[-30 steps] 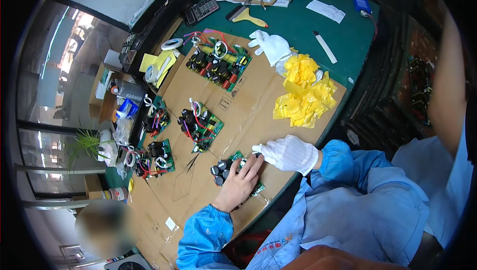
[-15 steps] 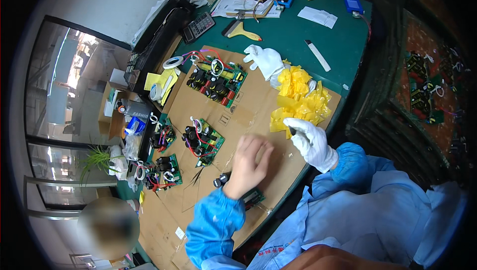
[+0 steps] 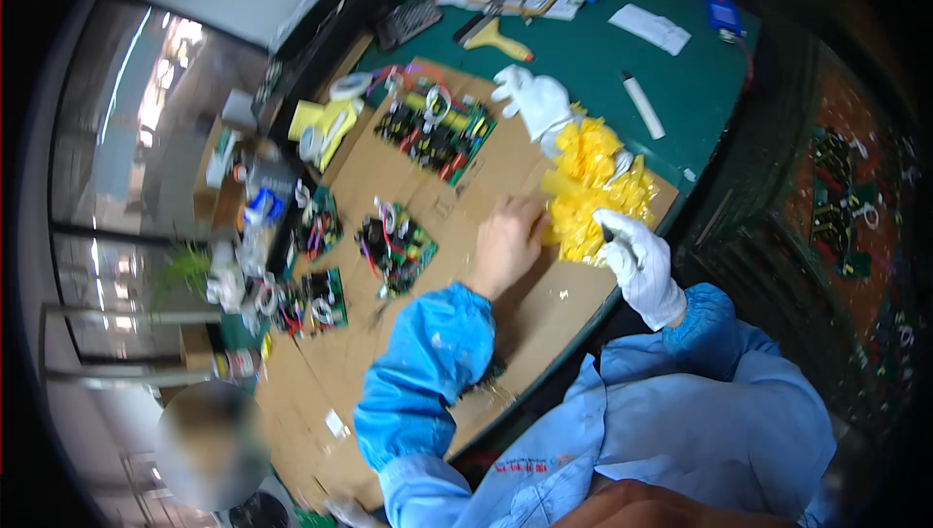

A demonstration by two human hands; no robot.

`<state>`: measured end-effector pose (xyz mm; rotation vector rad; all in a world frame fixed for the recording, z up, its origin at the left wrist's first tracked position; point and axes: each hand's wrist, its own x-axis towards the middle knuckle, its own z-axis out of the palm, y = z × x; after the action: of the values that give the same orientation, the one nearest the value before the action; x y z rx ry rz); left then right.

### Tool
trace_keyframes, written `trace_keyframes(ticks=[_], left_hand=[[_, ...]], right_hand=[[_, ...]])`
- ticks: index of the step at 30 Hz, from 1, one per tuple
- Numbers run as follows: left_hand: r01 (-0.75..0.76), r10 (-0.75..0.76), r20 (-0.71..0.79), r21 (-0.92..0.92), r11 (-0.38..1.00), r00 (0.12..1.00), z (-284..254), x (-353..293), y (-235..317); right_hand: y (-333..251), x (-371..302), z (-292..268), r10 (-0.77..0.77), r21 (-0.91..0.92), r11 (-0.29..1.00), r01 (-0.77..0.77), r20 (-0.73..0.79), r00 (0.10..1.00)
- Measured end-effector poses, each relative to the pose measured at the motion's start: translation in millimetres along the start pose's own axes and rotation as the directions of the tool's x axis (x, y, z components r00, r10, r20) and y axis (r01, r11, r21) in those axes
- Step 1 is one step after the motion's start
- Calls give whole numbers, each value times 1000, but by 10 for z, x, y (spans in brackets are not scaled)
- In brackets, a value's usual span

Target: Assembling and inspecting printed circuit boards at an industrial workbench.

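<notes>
My bare left hand (image 3: 507, 244) is over the cardboard, fingers bent and pressed together at the left edge of a heap of crinkled yellow film pieces (image 3: 607, 203). Whether a piece is caught between the fingertips is hidden. Just right of the heap, my right hand (image 3: 643, 273), in a white glove, pinches a small dark piece (image 3: 608, 234) between thumb and fingers. An empty white glove (image 3: 535, 101) lies beyond the heap. To the left stand a circuit board (image 3: 394, 248) with black cylindrical parts and red wires, and a larger populated board (image 3: 437, 128).
Smaller circuit boards (image 3: 321, 300) stand along the cardboard's (image 3: 428, 382) left side. Tape rolls (image 3: 350, 86), a yellow-handled brush (image 3: 494, 37), a white-handled blade (image 3: 642, 105), papers and a calculator (image 3: 408, 23) lie farther back. More boards (image 3: 841, 203) sit off to the right.
My left hand has moved away from the black cylindrical parts on the cardboard, up and right to the yellow heap. My right hand keeps its pinch beside the heap. The whole view has shifted slightly.
</notes>
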<state>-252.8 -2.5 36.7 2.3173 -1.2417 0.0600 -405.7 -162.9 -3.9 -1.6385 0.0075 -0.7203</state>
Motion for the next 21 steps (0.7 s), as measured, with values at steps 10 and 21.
trace_keyframes(ticks=[10, 21], left_hand=[[403, -533, -224, -441, 802, 816, -1532, -1272, -293], [155, -172, 47, 251, 955, 984, -997, -2091, -403]], right_hand=[[2, -185, -23, 106, -162, 984, -80, 158, 982], [-306, -101, 577, -198, -126, 955, 269, 405, 893]])
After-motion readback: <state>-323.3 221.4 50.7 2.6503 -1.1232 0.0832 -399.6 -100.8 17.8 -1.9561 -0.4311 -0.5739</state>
